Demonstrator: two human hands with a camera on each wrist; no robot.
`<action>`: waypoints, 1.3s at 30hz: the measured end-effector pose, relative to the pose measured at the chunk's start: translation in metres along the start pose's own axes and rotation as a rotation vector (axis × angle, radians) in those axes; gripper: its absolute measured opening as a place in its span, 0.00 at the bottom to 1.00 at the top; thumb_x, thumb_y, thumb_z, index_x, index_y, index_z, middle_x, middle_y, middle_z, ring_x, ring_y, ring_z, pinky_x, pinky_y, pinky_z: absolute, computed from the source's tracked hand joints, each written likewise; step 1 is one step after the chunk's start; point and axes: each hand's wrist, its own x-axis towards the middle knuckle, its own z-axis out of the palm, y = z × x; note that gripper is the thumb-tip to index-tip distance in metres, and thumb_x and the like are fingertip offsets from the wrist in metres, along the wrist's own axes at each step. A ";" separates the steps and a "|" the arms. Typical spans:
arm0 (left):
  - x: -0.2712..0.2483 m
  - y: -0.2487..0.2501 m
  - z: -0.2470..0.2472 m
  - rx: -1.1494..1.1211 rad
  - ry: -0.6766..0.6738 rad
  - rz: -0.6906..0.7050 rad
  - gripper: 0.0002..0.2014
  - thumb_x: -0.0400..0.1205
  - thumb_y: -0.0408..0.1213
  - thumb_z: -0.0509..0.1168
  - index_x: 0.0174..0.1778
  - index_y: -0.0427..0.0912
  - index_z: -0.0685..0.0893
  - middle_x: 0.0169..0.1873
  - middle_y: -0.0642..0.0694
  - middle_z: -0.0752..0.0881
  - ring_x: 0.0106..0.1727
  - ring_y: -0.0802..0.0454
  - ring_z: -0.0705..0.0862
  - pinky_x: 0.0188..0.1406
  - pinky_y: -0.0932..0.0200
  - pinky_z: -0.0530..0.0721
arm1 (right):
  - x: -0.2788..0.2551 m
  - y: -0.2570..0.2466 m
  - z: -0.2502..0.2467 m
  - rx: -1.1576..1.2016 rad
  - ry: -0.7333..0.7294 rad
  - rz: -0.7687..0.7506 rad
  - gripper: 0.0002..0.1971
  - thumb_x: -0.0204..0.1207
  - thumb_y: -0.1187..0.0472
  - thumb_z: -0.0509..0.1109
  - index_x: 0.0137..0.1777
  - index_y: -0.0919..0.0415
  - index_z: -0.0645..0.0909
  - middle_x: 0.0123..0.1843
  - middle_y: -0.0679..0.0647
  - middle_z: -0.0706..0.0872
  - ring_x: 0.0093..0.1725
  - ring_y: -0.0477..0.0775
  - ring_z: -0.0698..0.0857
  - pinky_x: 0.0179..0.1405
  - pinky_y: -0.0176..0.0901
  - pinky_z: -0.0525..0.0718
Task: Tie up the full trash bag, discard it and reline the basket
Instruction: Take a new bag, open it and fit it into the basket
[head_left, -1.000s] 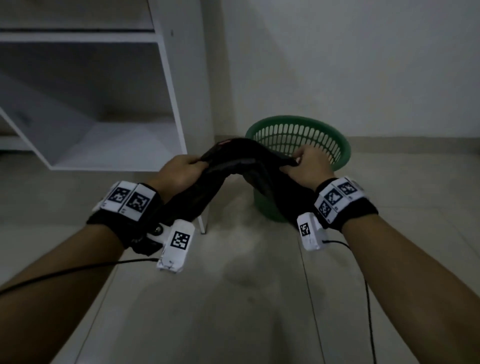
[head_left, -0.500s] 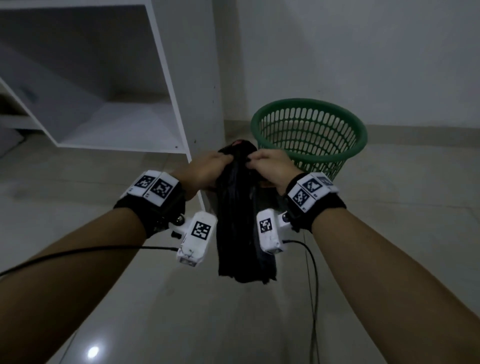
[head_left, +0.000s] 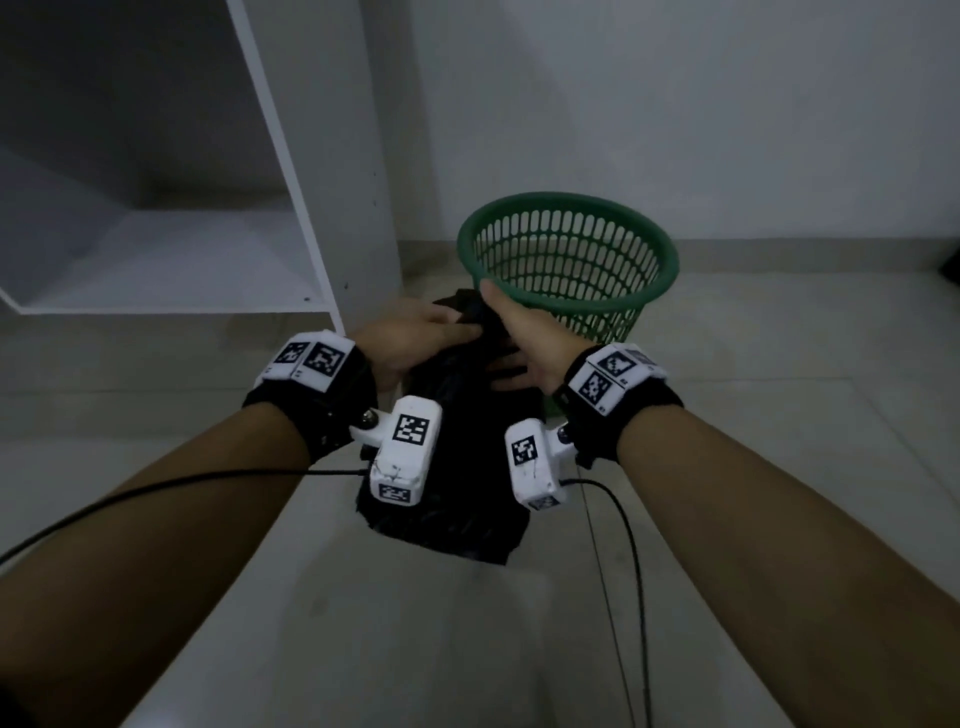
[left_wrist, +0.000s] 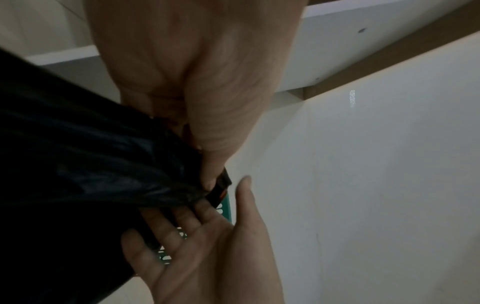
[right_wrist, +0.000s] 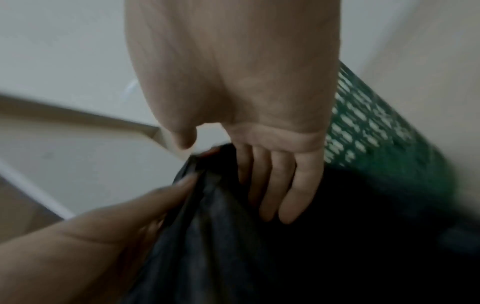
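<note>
White wall, left wrist: right hand (left_wrist: 207, 253) splayed

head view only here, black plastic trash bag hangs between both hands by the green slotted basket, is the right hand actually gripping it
Observer: No. In the left wrist view the right hand lies palm open, its straight fingers only touching the black plastic trash bag.
Operator: so what holds it up
Observer: The left hand. Its thumb pinches the bag's gathered top edge.
Operator: right thumb on the bag at all
Observer: No. In the left wrist view it sticks out straight, apart from the bag's edge.
</note>
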 end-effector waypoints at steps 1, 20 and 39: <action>-0.001 0.002 0.000 0.028 0.002 0.007 0.06 0.79 0.40 0.73 0.40 0.42 0.85 0.42 0.40 0.88 0.43 0.47 0.86 0.47 0.55 0.84 | 0.002 0.000 0.003 0.055 0.037 -0.009 0.26 0.76 0.39 0.70 0.64 0.57 0.82 0.58 0.56 0.88 0.56 0.59 0.88 0.50 0.53 0.89; -0.006 -0.021 -0.012 -0.041 -0.032 -0.062 0.13 0.72 0.41 0.80 0.35 0.47 0.80 0.36 0.47 0.84 0.46 0.47 0.83 0.58 0.47 0.83 | 0.014 0.017 0.017 0.169 -0.038 -0.006 0.03 0.78 0.60 0.74 0.47 0.58 0.84 0.45 0.57 0.89 0.43 0.56 0.89 0.40 0.49 0.89; -0.001 -0.027 -0.003 -0.003 -0.056 -0.116 0.11 0.83 0.41 0.67 0.58 0.39 0.82 0.49 0.41 0.88 0.46 0.48 0.87 0.41 0.59 0.85 | 0.003 0.020 0.001 0.372 -0.022 0.051 0.25 0.75 0.58 0.60 0.69 0.68 0.81 0.63 0.65 0.86 0.61 0.66 0.84 0.72 0.63 0.76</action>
